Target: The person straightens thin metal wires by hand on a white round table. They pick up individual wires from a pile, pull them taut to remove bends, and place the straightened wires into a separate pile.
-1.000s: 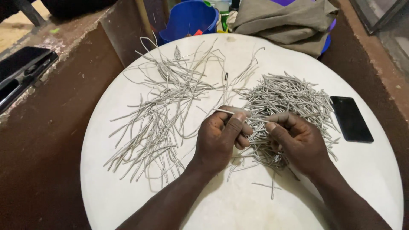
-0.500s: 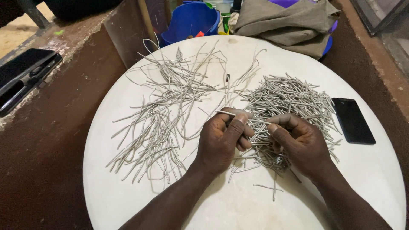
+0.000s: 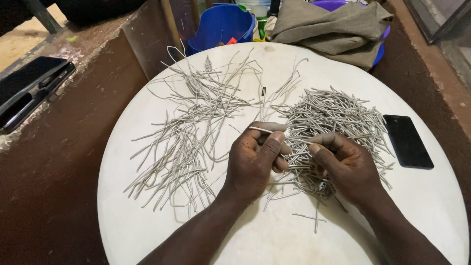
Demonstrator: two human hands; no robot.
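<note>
On a round white table [image 3: 255,235] lie two heaps of thin grey wire pieces. The left heap [image 3: 191,127] is long, loose, curved strands. The right heap [image 3: 333,122] is shorter, denser pieces. My left hand [image 3: 255,162] pinches one short grey wire piece [image 3: 262,130] between thumb and fingers, its end poking out to the left. My right hand [image 3: 343,164] rests over the near edge of the right heap, fingers curled on the same strand or a neighbouring one; which, I cannot tell.
A black phone [image 3: 407,141] lies at the table's right edge. Behind the table stand a blue bucket [image 3: 221,24] and a grey-green cloth [image 3: 333,27] over a purple tub. Another dark device [image 3: 29,88] sits on the ledge at left.
Both hands stay at the near edge of the right heap, working the short wire piece between the fingers. The heaps have not shifted.
</note>
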